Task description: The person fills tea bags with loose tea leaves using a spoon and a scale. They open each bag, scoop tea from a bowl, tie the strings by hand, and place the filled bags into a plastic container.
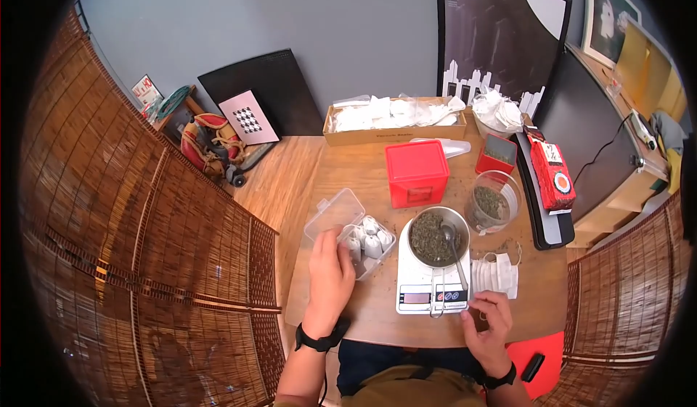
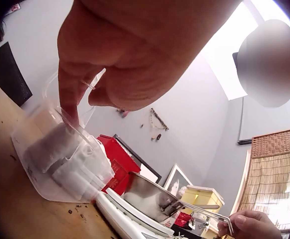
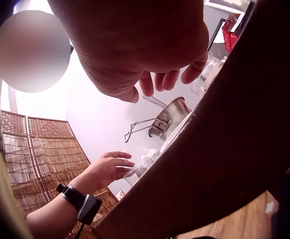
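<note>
My left hand (image 1: 330, 276) is at the left side of a clear plastic box (image 1: 375, 265), which holds several filled white bags (image 1: 372, 246). In the left wrist view its fingers reach down to the rim of the box (image 2: 40, 184); whether they touch a bag is unclear. Loosely bent, my right hand (image 1: 490, 328) hovers by the lower right corner of the white scale (image 1: 414, 280), holding nothing visible. On the scale stands a metal pan (image 1: 412, 251) of dried leaves with a spoon (image 1: 456, 253) in it. Flat white bags (image 1: 495, 276) lie just beyond my right hand.
Behind the scale stand a red box (image 1: 419, 173), a clear cup of leaves (image 1: 491, 204) and a small red container (image 1: 496, 154). A cardboard box (image 1: 392, 135) of white bags is at the back. A black device with a red packet (image 1: 552, 178) stands right.
</note>
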The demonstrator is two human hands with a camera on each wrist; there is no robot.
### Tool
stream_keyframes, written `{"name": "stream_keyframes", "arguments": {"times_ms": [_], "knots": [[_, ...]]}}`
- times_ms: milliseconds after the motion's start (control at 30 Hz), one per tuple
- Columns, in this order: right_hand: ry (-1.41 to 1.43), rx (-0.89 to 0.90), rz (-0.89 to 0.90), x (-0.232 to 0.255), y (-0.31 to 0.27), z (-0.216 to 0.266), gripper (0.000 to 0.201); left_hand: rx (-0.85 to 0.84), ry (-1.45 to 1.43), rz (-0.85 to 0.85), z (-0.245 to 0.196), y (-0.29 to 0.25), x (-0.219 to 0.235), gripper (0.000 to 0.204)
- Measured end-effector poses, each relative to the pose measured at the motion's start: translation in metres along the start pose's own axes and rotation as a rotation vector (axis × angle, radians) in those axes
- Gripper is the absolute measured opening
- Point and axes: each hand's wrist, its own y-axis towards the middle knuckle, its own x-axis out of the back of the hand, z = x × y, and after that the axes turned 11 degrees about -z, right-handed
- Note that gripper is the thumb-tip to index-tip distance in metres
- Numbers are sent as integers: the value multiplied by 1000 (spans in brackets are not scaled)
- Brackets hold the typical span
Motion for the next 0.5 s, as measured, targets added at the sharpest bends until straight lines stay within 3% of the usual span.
{"name": "stream_keyframes", "arguments": {"times_ms": [133, 233, 300, 500], "knots": [[-2, 26, -10, 1, 1, 2, 25, 12, 47, -10, -10, -3, 11, 40], [-17, 20, -23, 2, -4, -1, 24, 124, 103, 19, -22, -3, 16, 46], [-64, 27, -57, 7, 1, 3, 23, -196, 292, -174, -22, -4, 15, 53], [-274, -98, -208, 44, 12, -21, 17, -253, 273, -293, -47, -18, 15, 53]]}}
